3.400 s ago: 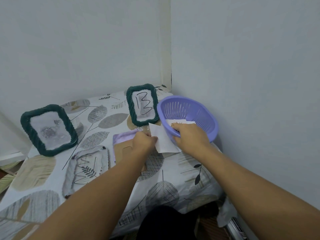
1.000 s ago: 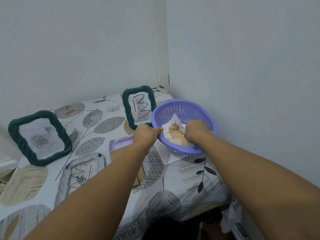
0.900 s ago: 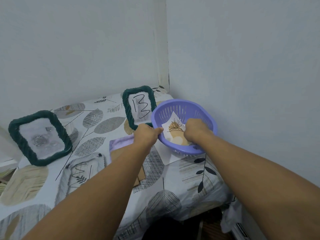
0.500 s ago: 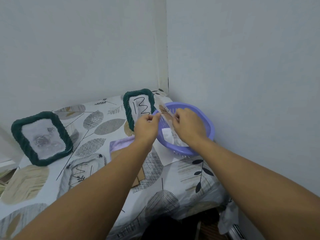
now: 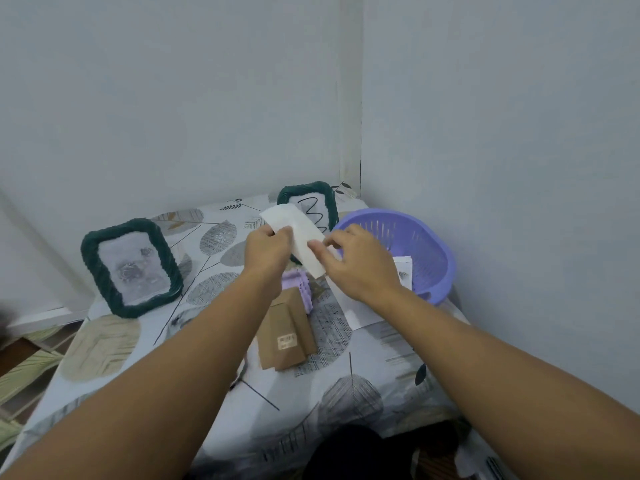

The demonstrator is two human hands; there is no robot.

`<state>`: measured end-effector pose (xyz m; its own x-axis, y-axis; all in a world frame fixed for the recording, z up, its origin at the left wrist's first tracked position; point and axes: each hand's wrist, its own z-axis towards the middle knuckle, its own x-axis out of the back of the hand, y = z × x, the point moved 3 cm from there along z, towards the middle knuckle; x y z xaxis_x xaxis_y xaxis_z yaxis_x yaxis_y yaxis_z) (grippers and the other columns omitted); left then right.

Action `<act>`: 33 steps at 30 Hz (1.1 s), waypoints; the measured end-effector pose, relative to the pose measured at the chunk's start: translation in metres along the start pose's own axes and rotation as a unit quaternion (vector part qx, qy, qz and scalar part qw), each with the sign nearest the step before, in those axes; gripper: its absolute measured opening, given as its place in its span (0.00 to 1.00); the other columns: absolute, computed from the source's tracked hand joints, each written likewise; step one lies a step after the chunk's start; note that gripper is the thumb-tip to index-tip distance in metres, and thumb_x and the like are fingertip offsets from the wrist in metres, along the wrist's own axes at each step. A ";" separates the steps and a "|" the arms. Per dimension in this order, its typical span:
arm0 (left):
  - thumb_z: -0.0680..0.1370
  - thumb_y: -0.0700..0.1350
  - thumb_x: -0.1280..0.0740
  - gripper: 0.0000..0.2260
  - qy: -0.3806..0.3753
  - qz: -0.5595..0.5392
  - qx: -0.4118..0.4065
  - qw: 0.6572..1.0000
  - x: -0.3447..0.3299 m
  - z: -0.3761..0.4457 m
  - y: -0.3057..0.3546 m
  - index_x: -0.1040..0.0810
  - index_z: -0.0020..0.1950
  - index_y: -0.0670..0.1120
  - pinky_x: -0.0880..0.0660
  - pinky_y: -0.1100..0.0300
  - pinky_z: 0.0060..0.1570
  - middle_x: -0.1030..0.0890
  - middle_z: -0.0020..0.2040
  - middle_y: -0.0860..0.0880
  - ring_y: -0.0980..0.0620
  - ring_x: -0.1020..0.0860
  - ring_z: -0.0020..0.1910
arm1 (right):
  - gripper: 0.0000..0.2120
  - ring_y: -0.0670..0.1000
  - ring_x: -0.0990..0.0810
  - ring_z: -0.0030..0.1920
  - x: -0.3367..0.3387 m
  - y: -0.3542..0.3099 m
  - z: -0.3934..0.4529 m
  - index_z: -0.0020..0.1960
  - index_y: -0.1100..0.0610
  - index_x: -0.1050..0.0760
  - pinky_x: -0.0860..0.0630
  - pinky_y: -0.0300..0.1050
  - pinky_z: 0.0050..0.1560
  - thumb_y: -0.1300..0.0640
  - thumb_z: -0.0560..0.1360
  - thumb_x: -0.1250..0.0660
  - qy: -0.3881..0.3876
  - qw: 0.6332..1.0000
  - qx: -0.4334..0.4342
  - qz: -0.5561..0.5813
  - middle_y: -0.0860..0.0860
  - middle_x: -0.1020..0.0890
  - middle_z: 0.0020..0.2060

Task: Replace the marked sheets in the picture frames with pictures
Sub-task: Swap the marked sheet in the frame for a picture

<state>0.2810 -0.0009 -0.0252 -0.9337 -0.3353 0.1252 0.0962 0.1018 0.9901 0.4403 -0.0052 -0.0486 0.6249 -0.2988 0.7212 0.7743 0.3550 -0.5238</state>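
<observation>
Held up over the middle of the desk [image 5: 346, 403]: a white sheet [image 5: 298, 237], blank side to the camera, printed face hidden. Pinched at its upper left edge between thumb and fingers of the left hand [image 5: 268, 252], and at its lower right by the curled fingertips of the right hand [image 5: 360, 268].

Behind the sheet, at the desk's far right corner, a dark green frame [image 5: 329, 202] with a rope-twisted rim, standing upright, mostly covered; only part of a black squiggle legible on its insert. Near the far left edge, a second rope-rimmed green frame [image 5: 133, 268], leaning, with a pale greyish floral picture, hard to make out.

At the right edge, a lilac plastic basket [image 5: 429, 251], round, slotted walls, with more paper [image 5: 403, 268] inside, partly hidden by the right wrist. Below the hands, flat on the leaf-printed cloth: a brown cardboard backing [image 5: 287, 334] with a small label, text too small to read, and a lilac ridged frame [image 5: 298, 285] half covered by it. Another white sheet [image 5: 360, 310] beside, partly under the right forearm.
</observation>
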 end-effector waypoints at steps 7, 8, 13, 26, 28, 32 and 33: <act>0.84 0.44 0.36 0.07 -0.095 0.012 0.040 0.995 0.068 0.011 -0.022 0.19 0.54 0.45 0.38 0.61 0.33 0.26 0.30 0.54 0.55 0.33 0.30 | 0.14 0.48 0.17 0.52 -0.026 -0.021 0.004 0.60 0.51 0.23 0.21 0.48 0.56 0.43 0.81 0.35 -0.126 0.922 -0.201 0.306 0.48 0.18 0.55; 0.84 0.44 0.35 0.07 -0.110 0.007 0.051 0.993 0.077 0.011 -0.025 0.19 0.56 0.44 0.38 0.61 0.33 0.28 0.31 0.53 0.55 0.34 0.30 | 0.15 0.48 0.16 0.50 -0.032 -0.026 0.002 0.62 0.52 0.23 0.19 0.47 0.53 0.44 0.81 0.34 -0.155 0.903 -0.218 0.337 0.49 0.17 0.55; 0.84 0.44 0.35 0.08 -0.139 -0.003 0.096 0.986 0.123 0.007 -0.043 0.18 0.57 0.43 0.37 0.59 0.36 0.31 0.32 0.50 0.54 0.35 0.31 | 0.09 0.50 0.16 0.48 -0.068 -0.055 -0.013 0.58 0.53 0.20 0.20 0.46 0.55 0.51 0.81 0.31 -0.261 0.818 -0.264 0.440 0.50 0.14 0.52; 0.76 0.44 0.23 0.10 0.032 0.122 0.038 0.991 0.211 -0.006 -0.099 0.20 0.50 0.40 0.27 0.63 0.35 0.17 0.44 0.48 0.52 0.21 0.40 | 0.06 0.46 0.18 0.36 -0.151 -0.098 -0.043 0.48 0.56 0.18 0.18 0.49 0.51 0.53 0.76 0.25 -0.277 0.882 -0.234 0.302 0.48 0.14 0.38; 0.74 0.47 0.22 0.11 0.049 0.158 0.036 0.986 0.217 -0.004 -0.107 0.21 0.45 0.43 0.28 0.58 0.38 0.16 0.44 0.48 0.50 0.21 0.42 | 0.07 0.50 0.15 0.39 -0.159 -0.100 -0.042 0.46 0.55 0.18 0.17 0.52 0.51 0.52 0.75 0.24 -0.279 0.892 -0.230 0.271 0.49 0.13 0.39; 0.72 0.51 0.21 0.13 0.066 0.223 0.027 0.972 0.224 0.003 -0.121 0.21 0.45 0.45 0.27 0.57 0.40 0.16 0.43 0.49 0.49 0.19 0.43 | 0.07 0.50 0.17 0.42 -0.166 -0.103 -0.041 0.44 0.53 0.19 0.20 0.48 0.49 0.51 0.74 0.24 -0.266 0.921 -0.205 0.199 0.47 0.15 0.38; 0.72 0.52 0.21 0.13 0.064 0.230 0.029 0.971 0.224 0.004 -0.123 0.20 0.45 0.46 0.27 0.57 0.40 0.16 0.43 0.49 0.49 0.19 0.44 | 0.08 0.51 0.16 0.43 -0.169 -0.103 -0.041 0.44 0.53 0.20 0.20 0.49 0.51 0.51 0.73 0.23 -0.267 0.922 -0.203 0.195 0.47 0.15 0.38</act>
<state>0.0582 -0.0849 -0.1193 -0.7458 -0.3543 0.5642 0.4699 0.3205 0.8225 0.2590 -0.0273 -0.1350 0.8087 0.2993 0.5064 0.5431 -0.0493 -0.8382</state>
